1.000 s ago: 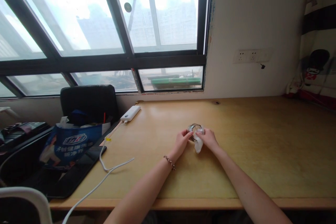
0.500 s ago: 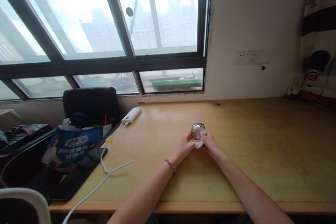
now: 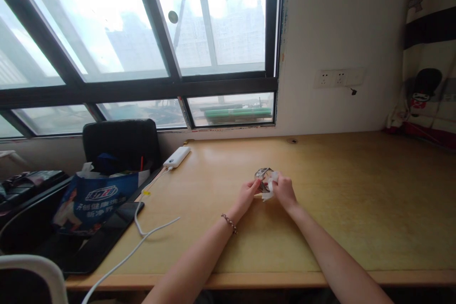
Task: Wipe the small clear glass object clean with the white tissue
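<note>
Head view: over the desk, left hand has fingers clamped on a shiny round object at its two o'clock; right hand, at the object's four, pinches white tissue

Btwn fingers: shiny silvery round thing w/ dk edges, plus crumpled thin white tissue. Under fingers: smooth yellowish-tan worktop. Off L of fingers: white rectangular power bank w/ dk spot, thin white cable w/ yellow tag, blue carrier bag w/ white lettering. Far R of fingers: cream cloth curtain, blk band, red hem.
</note>
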A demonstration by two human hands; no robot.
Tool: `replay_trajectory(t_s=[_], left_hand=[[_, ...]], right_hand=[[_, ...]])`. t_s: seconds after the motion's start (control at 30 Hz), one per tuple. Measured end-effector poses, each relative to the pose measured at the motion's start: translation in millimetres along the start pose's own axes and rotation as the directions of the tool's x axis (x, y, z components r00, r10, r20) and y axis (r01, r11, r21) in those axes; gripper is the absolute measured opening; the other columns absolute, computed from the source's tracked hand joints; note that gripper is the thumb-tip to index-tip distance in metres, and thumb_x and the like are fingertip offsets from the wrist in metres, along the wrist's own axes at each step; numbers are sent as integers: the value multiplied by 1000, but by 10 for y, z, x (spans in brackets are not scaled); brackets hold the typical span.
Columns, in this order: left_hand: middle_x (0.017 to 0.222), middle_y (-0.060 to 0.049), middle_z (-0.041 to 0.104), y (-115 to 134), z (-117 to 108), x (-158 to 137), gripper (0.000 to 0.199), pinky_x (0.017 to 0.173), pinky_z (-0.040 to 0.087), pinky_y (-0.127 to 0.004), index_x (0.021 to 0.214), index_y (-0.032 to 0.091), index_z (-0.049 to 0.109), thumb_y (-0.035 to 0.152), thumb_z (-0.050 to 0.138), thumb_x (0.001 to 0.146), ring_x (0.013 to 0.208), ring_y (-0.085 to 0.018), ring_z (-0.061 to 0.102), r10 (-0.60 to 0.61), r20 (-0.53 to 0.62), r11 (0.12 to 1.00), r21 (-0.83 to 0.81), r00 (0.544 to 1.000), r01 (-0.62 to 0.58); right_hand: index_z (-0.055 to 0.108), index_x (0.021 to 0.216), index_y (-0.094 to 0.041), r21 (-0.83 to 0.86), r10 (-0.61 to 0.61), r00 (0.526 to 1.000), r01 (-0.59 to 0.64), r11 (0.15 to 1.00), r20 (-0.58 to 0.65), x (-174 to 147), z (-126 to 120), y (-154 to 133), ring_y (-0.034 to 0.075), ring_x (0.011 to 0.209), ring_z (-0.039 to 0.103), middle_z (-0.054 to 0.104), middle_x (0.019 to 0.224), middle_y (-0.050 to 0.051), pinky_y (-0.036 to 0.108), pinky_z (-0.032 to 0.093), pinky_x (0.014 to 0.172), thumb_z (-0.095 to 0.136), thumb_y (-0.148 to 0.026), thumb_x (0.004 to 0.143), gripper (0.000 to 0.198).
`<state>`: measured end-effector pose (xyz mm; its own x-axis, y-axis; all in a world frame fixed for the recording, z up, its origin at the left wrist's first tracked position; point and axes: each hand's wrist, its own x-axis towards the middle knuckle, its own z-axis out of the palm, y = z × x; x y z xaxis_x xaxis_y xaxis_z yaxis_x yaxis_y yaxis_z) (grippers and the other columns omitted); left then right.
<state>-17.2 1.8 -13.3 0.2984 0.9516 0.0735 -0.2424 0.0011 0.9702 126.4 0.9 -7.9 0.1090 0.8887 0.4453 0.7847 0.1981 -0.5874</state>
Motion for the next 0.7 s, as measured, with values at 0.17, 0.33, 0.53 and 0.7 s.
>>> replay_trajectory(t_s=[0.17, 0.33, 0.53, 0.7], left_hand=[[85, -16, 66, -22, -37, 18, 65, 70, 49, -33, 100, 5, 59, 60, 49, 68, 74, -22, 63, -97, -7, 993, -75, 995, 96], [75, -15, 66, -8, -58, 10, 67, 60, 51, -32, 90, 4, 61, 65, 40, 70, 64, -21, 63, -93, -58, 993, -81, 994, 88], [71, -14, 66, 16, -24, -14, 62, 57, 50, -30, 80, 5, 64, 64, 48, 65, 58, -19, 62, -84, -75, 996, -10, 994, 83], [64, -11, 65, -7, 8, -1, 60, 54, 49, -29, 75, 7, 64, 63, 49, 64, 55, -17, 59, -98, -65, 994, 52, 993, 101]], right_hand=[[57, 92, -12, -30, -127, 991, 126, 992, -45, -44, -108, -48, 16, 65, 58, 64, 72, 9, 22, 36, 58, 35, -14, 77, 26], [61, 77, -15, 123, -35, 999, 35, 992, -2, 3, -145, -117, 14, 57, 54, 63, 64, 6, 21, 36, 55, 39, -30, 80, 27], [63, 70, -14, 243, 151, 966, -201, 949, 208, 52, 35, -26, 17, 60, 57, 66, 67, 8, 22, 38, 53, 50, -36, 73, 26], [64, 71, -13, 176, 195, 947, -243, 954, 255, 47, 142, 83, 18, 65, 59, 67, 73, 11, 23, 38, 55, 47, -32, 74, 26]])
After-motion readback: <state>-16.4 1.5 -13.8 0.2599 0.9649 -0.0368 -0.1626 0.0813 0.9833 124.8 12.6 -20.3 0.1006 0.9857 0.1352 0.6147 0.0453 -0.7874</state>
